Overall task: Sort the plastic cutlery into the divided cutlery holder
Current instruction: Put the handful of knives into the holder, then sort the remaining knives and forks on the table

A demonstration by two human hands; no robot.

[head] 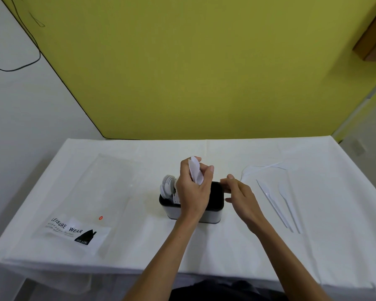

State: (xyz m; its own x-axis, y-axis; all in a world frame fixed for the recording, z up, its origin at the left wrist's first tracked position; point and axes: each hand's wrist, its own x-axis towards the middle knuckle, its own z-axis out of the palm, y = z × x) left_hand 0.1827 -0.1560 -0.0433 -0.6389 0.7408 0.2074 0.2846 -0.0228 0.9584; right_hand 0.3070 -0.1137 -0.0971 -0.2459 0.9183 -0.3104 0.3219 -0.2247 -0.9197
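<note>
The cutlery holder (pixel 214 210), a grey box with a black rim, stands at the middle of the white table. White plastic spoons (pixel 167 186) stick up from its left compartment. My left hand (pixel 193 190) is over the holder, shut on a bunch of white plastic knives (pixel 195 170) whose blades point up. My right hand (pixel 240 197) rests its fingertips against the holder's right rim and holds nothing. Two white plastic knives (pixel 276 205) lie on the table to the right.
A clear plastic bag (pixel 89 203) printed "LEISURE WEAR" lies flat on the left of the table. Another thin clear bag (pixel 263 170) lies behind the loose knives. The table's near edge (pixel 117 268) runs just in front of me.
</note>
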